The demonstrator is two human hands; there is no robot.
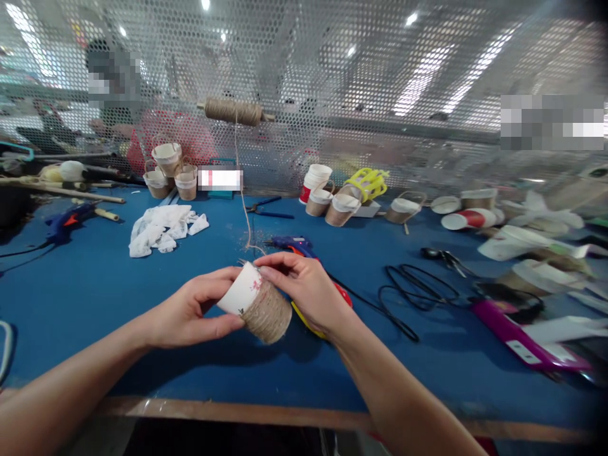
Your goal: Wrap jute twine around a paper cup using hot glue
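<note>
A paper cup (pixel 241 292), white with a small pink floral print, tilts above the blue table; brown twine (pixel 269 315) is wound round much of its side. My left hand (pixel 202 310) grips the white part between thumb and fingers. With thumb and forefinger pinched at the top of the wrapping, my right hand (pixel 304 288) holds the twine against the cup. From there the loose strand (pixel 244 201) runs up to a twine spool (pixel 232 111) on a stick at the mesh. A blue glue gun (pixel 291 242) lies just behind my right hand.
Twine-wrapped cups with handles (pixel 342 209) stand along the back, some stacked at left. A crumpled white cloth (pixel 164 228), pliers (pixel 270 208) and another glue gun (pixel 71 221) lie leftward. Black cable (pixel 418 288), a purple tool (pixel 527 335) and more cups lie at right.
</note>
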